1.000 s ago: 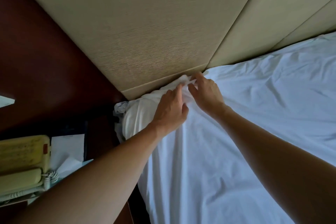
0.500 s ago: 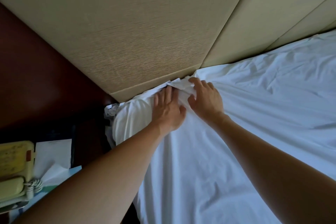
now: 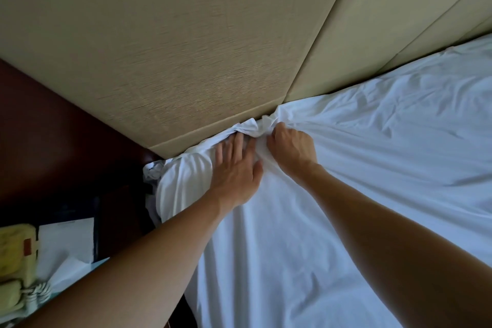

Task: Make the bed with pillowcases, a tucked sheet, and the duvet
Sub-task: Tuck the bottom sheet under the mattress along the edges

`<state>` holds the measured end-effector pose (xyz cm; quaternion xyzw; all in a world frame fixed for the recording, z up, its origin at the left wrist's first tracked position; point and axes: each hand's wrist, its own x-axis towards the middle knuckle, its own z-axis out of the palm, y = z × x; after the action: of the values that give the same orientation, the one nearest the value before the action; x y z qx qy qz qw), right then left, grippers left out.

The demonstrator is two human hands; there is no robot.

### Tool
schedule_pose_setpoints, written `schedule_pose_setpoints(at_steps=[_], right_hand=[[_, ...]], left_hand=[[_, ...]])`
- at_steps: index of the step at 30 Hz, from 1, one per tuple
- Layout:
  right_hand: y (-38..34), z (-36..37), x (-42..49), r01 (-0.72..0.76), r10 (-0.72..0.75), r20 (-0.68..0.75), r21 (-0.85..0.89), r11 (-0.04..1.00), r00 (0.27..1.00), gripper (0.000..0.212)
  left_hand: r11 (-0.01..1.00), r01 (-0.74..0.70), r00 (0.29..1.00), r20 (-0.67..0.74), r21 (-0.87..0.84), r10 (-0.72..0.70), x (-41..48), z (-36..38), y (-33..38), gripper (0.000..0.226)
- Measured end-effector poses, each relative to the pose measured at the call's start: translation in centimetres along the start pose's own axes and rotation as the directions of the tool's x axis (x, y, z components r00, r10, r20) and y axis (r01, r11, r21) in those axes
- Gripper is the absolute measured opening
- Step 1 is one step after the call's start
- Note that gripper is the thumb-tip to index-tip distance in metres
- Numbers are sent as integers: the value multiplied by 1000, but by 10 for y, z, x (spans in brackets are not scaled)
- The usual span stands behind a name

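Note:
A white sheet (image 3: 359, 173) covers the mattress, wrinkled, and bunches into a wad at the bed's head corner against the beige padded headboard (image 3: 186, 61). My left hand (image 3: 235, 168) lies flat with straight fingers pressing the sheet over the corner, fingertips at the wad. My right hand (image 3: 291, 148) is right beside it, fingers curled into the bunched sheet at the headboard gap. The sheet hangs over the mattress corner at the left. No pillows or duvet are in view.
A dark wood wall panel (image 3: 53, 141) and a nightstand sit left of the bed. On the nightstand are a yellow corded telephone (image 3: 13, 274) and white papers (image 3: 66, 247). A narrow dark gap separates nightstand and mattress.
My left hand flattened and slid up toward the headboard. My right hand curled tighter into the sheet, which now bunches more at the gap. The view shifted slightly left.

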<state>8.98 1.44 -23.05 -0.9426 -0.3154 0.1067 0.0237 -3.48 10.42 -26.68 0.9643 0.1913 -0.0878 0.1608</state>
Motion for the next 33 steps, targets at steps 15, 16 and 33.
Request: schedule_pose_setpoints(at_steps=[15,16,33], right_hand=[[12,44,-11,206,-178,-183,145,968,967,32],[13,47,-12,214,-197,-142,119,970,970,42],[20,31,15,198,-191,123,-41,979,974,82]], left_hand=[[993,-109,984,-137,34,113,12,0,-3,56],[994,-98,986,-134,37,102,15,1,-2,54],[985,-80,996,14,-150,83,47,4,-9,59]])
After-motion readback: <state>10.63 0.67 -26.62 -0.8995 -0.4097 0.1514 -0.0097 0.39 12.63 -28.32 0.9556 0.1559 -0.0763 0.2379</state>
